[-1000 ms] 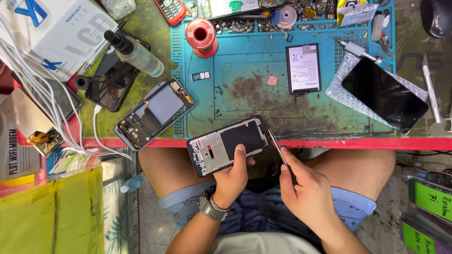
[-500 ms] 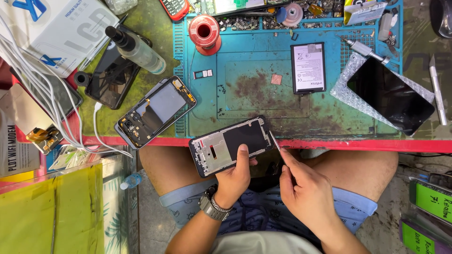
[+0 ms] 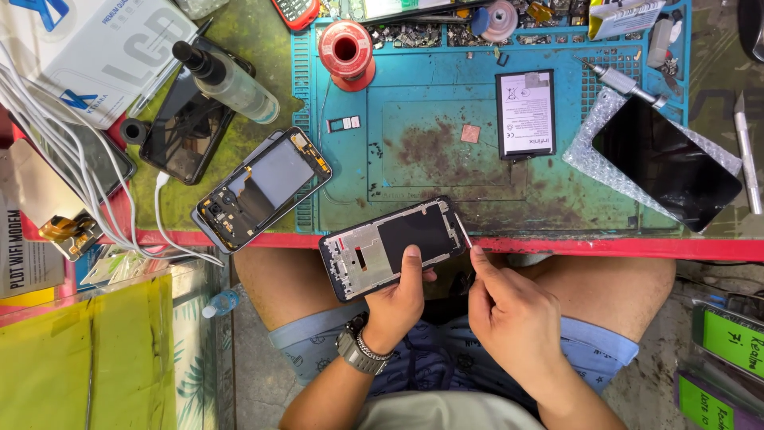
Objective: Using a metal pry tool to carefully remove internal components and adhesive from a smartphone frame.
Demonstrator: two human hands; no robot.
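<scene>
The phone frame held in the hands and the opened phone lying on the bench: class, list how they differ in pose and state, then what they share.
1. The phone frame is held off the bench edge by the left hand; the opened phone lies flat, untouched.
2. The frame looks largely bare, a dark panel with metal edges; the opened phone shows parts and a grey plate inside.
3. The right hand touches the frame's corner only.
Both are rectangular and tilted alike.

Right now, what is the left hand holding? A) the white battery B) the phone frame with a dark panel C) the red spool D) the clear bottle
B: the left hand grips the phone frame at the table edge, thumb on its dark panel; the battery lies on the blue mat.
</scene>
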